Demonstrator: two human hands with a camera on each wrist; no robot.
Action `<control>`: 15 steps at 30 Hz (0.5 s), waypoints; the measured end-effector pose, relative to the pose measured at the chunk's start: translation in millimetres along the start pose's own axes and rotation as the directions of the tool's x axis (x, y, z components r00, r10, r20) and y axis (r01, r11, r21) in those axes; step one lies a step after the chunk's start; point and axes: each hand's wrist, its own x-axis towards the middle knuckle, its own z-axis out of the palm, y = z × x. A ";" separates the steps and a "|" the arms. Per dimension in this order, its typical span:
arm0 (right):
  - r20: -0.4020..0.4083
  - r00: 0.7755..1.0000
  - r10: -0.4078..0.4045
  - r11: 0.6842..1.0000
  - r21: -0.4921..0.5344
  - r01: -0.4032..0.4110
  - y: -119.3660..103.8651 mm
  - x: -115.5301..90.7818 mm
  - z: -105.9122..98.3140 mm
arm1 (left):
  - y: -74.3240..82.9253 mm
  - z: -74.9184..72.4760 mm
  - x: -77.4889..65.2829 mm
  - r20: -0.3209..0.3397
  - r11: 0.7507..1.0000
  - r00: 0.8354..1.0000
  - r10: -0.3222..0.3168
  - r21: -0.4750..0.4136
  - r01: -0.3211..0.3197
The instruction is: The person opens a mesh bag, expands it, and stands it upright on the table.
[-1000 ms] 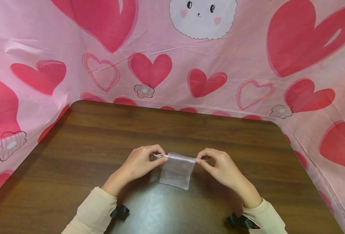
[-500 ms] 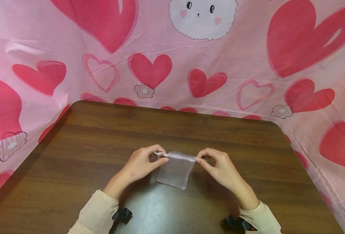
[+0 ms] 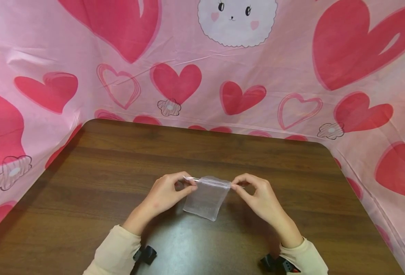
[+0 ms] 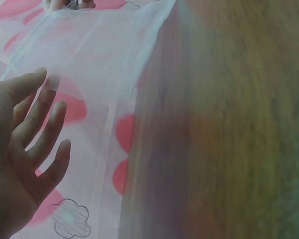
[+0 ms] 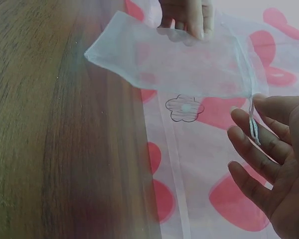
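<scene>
A small sheer white drawstring pouch (image 3: pixel 205 200) hangs between the two hands above the table, its gathered mouth at the top. My left hand (image 3: pixel 166 193) pinches the pouch's left upper edge between thumb and forefinger, where a white cord loop sticks out. On the other side my right hand (image 3: pixel 257 193) pinches the top right corner with thumb and index finger. In the right wrist view the white drawstring (image 5: pixel 253 122) dangles from that corner across the fingers. The remaining fingers of the right hand are spread loosely. Through the thin mesh of the pouch (image 4: pixel 94 50) the pink backdrop shows.
The dark wooden table (image 3: pixel 147 152) lies under both arms. A pink curtain with red hearts (image 3: pixel 178 80) stands along its far and side edges. A black wrist device (image 3: pixel 145 255) sits at the left cuff, another black one (image 3: pixel 274 263) at the right cuff.
The pouch's lower edge has swung slightly left and up, and its mouth fabric looks more bunched above the cord. Both forearms have shifted slightly inward; the two pinches stay in place.
</scene>
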 end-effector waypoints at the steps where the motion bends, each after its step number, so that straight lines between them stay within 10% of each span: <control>1: 0.000 1.000 0.004 1.000 0.000 -0.004 0.4 -0.2 0.3 | 0.0 0.6 0.1 -0.010 1.000 1.000 -0.001 0.000 0.001; 15: 0.005 0.998 0.070 0.997 -0.014 -0.070 1.7 -2.0 2.1 | 2.2 2.2 2.2 -0.097 0.999 0.995 -0.021 -0.035 0.018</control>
